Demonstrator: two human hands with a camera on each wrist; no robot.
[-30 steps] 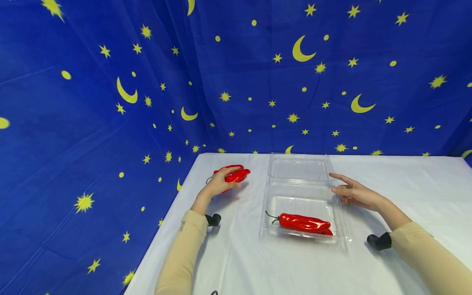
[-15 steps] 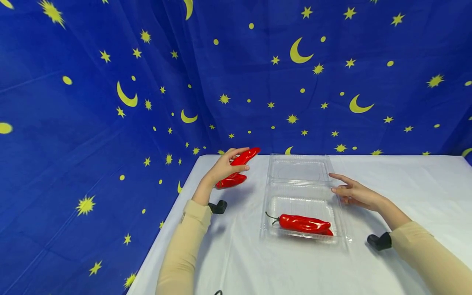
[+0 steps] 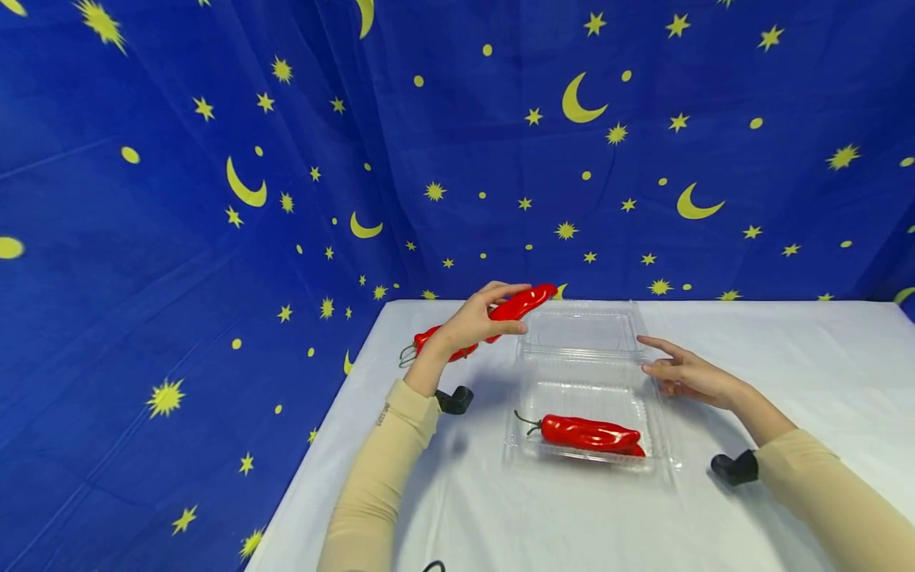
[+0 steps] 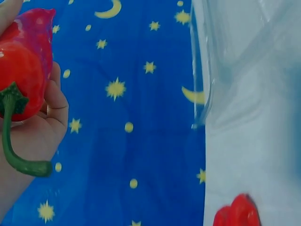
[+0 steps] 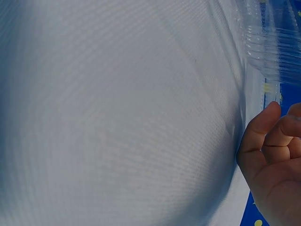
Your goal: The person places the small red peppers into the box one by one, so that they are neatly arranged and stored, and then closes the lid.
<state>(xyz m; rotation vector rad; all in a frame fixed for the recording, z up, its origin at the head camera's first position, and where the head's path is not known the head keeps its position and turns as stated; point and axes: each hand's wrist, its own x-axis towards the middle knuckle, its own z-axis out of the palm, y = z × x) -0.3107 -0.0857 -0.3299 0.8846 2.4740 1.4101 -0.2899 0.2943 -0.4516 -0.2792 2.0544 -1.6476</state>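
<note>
blue cloth with yellow moons and stars hangs behind a white tabletop, on which a clear hinged container lies open, base nearer the person and lid folded away.

just left of that lid, raised off the table, the left hand holds a red pepper: fingers over the top, thumb on the near side, tip pointing toward the back right. its curved green stem sticks out free. the pepper looks light, with a glossy, possibly slippery skin; i'd judge it fairly firm, and the thick body a safer hold than the thin stem.

inside the container's base, packed peppers lie along the near wall, stems toward the left side; one covers most of another, and bare plastic shows behind them. i see nothing in the lid. left of the container, loose peppers rest on the table, partly hidden by the left wrist.

at the container's right edge, the right hand has its index finger extended and the others loosely bent, pinching nothing visible; whether it touches the plastic i cannot tell.
</note>
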